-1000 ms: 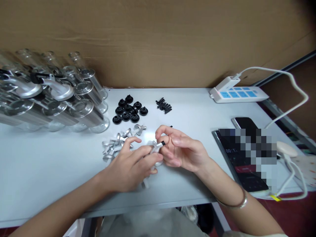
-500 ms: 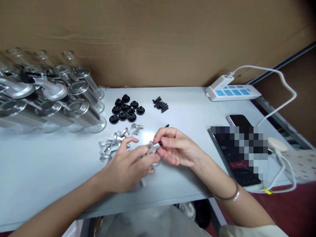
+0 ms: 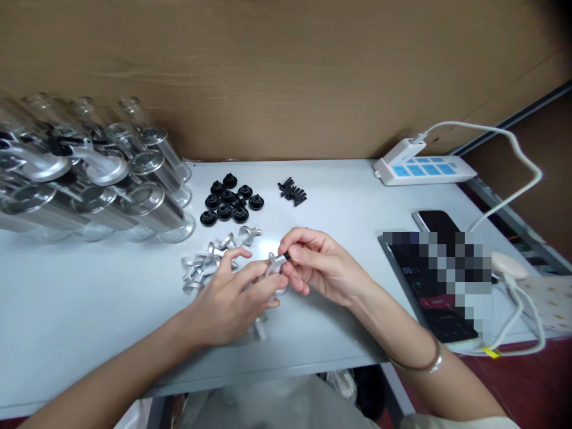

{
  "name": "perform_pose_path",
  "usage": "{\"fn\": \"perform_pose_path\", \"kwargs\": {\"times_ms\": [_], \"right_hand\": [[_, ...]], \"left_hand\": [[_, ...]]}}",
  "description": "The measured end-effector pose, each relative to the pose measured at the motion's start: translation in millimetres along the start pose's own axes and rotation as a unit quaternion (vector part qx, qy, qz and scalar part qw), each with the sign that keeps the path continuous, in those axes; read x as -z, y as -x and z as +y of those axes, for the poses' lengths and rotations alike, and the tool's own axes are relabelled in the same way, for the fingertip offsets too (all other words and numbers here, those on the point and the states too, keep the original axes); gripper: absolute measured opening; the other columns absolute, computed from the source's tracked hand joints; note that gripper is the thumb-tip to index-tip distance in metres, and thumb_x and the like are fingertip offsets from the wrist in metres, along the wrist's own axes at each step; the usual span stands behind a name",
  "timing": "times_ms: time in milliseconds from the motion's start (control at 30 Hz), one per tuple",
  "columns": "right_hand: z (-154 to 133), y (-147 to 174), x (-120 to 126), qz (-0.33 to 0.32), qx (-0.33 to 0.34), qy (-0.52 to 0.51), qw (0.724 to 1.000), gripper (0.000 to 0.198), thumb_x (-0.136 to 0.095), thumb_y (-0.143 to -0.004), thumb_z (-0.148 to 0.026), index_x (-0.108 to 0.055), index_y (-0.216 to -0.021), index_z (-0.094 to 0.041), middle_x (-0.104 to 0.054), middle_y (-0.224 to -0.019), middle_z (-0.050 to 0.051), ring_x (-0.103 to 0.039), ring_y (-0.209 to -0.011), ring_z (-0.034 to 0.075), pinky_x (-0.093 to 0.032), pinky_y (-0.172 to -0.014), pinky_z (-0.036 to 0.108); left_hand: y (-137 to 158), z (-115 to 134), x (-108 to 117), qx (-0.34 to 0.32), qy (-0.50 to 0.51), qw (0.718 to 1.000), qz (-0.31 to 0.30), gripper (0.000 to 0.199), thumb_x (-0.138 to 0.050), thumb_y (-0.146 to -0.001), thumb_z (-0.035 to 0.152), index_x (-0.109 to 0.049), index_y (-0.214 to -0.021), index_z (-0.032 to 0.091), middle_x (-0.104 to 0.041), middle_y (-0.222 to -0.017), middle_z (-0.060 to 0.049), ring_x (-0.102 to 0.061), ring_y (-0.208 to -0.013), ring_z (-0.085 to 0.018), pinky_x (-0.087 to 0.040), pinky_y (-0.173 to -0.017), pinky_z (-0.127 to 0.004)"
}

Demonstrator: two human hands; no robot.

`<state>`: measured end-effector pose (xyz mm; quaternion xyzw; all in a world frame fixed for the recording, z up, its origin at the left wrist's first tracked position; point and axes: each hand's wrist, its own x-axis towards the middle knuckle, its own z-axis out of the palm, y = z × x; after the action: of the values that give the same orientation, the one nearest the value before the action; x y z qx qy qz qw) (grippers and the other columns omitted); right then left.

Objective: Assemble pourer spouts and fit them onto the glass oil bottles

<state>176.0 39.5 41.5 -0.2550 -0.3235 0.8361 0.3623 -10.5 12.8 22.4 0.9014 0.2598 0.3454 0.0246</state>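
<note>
My left hand point(image 3: 230, 301) is closed around a silver spout-like part point(image 3: 273, 263), its index finger raised away from it. At the part's upper right end, my right hand point(image 3: 328, 265) pinches a small black piece point(image 3: 286, 256) between thumb and index finger. The black piece touches the silver end; how deep it sits is hidden by the fingertips. Several similar silver parts point(image 3: 199, 269) lie in a pile to the left of my hands. Beneath my left hand another silver part point(image 3: 260, 328) shows partly.
Behind the pile lie several black ridged caps point(image 3: 224, 213) and small black strips point(image 3: 292, 193). Glass cylinders point(image 3: 149, 205) crowd the left, some with silver-and-black tops. A power strip point(image 3: 429, 173), a large phone point(image 3: 429, 292), a smaller phone point(image 3: 435, 223) and white cables occupy the right.
My hands hold nearly the same pose. The right fingers have shifted slightly left and the black piece shows less at the silver part's end. The whole view has shifted slightly.
</note>
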Motion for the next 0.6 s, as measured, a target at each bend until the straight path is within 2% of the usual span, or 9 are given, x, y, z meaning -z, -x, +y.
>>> {"fn": "perform_pose_path", "kwargs": {"times_ms": [100,267,433,600], "right_hand": [[1.0,1.3,-3.3,0.017,0.044,0.027,0.999,0.016,-0.075,-0.073,-0.027,-0.066,-0.081,-0.017,-0.067,-0.063,-0.002,-0.058,-0.046,0.006,-0.046,-0.042,0.016],[2.0,1.8,-2.3,0.05,0.071,0.129,0.988,0.027,-0.083,-0.061,-0.026,-0.064,-0.078,-0.017,-0.062,-0.064,-0.004,-0.054,-0.051,0.006,-0.045,-0.049,0.018],[3.2,1.4,-4.4,0.064,0.112,0.235,0.963,0.017,-0.078,-0.067,-0.028,-0.066,-0.075,-0.018,-0.059,-0.063,-0.003,-0.053,-0.058,0.008,-0.045,-0.055,0.022],[3.4,2.7,-7.1,0.077,0.136,0.277,0.948,0.021,-0.074,-0.072,-0.034,-0.063,-0.066,-0.017,-0.058,-0.061,-0.002,-0.05,-0.057,0.009,-0.043,-0.053,0.023]], "left_hand": [[-0.1,0.1,0.2,0.008,-0.006,1.0,0.005,0.017,-0.042,-0.093,0.014,-0.046,-0.109,0.018,-0.066,-0.085,-0.002,-0.058,-0.072,-0.013,-0.04,-0.092,-0.037],[0.4,0.2,1.0,0.005,-0.02,1.0,-0.005,0.016,-0.042,-0.093,0.015,-0.048,-0.107,0.015,-0.064,-0.085,-0.004,-0.059,-0.075,-0.014,-0.041,-0.092,-0.038],[0.2,0.8,1.0,0.008,-0.004,1.0,-0.018,0.014,-0.042,-0.093,0.015,-0.048,-0.105,0.017,-0.065,-0.084,-0.001,-0.06,-0.077,-0.014,-0.04,-0.093,-0.038],[0.1,1.5,-0.7,0.006,-0.007,1.0,-0.011,0.013,-0.04,-0.095,0.015,-0.048,-0.105,0.015,-0.067,-0.087,-0.003,-0.061,-0.081,-0.013,-0.039,-0.093,-0.036]]}}
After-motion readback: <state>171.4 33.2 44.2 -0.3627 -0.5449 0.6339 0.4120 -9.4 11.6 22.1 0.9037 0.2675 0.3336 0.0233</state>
